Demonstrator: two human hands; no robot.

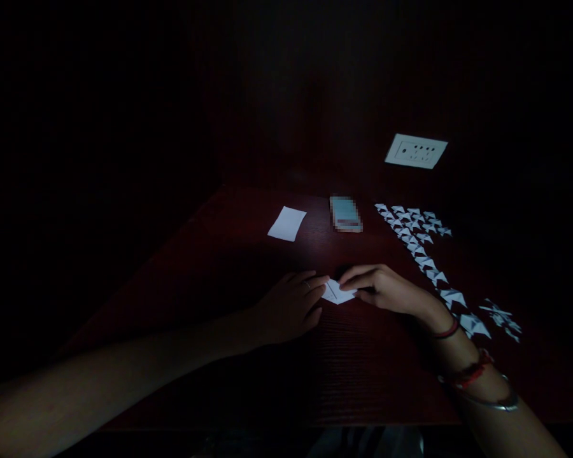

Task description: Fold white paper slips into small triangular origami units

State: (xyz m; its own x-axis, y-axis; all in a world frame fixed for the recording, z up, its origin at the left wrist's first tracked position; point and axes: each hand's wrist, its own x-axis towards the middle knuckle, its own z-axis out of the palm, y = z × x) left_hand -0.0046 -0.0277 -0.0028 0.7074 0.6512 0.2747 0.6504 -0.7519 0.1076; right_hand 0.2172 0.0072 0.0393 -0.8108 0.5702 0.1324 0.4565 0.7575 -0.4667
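A small folded white paper (337,294) with a dark line on it lies on the dark red table between my hands. The fingertips of my left hand (293,305), one finger wearing a ring, hold its left edge down. From the other side, my right hand (379,286) pinches the paper's right part between fingers and thumb, covering that corner. Beyond my hands lies a flat sheet of white paper (287,224). To the right of my right hand run rows of several small folded paper pieces (413,245), with larger ones nearest my wrist.
A phone (346,214), its screen blurred, lies near the back of the table (239,222). A white socket plate (416,151) is on the wall. Thin paper scraps (501,318) lie at the far right. The surroundings are very dark.
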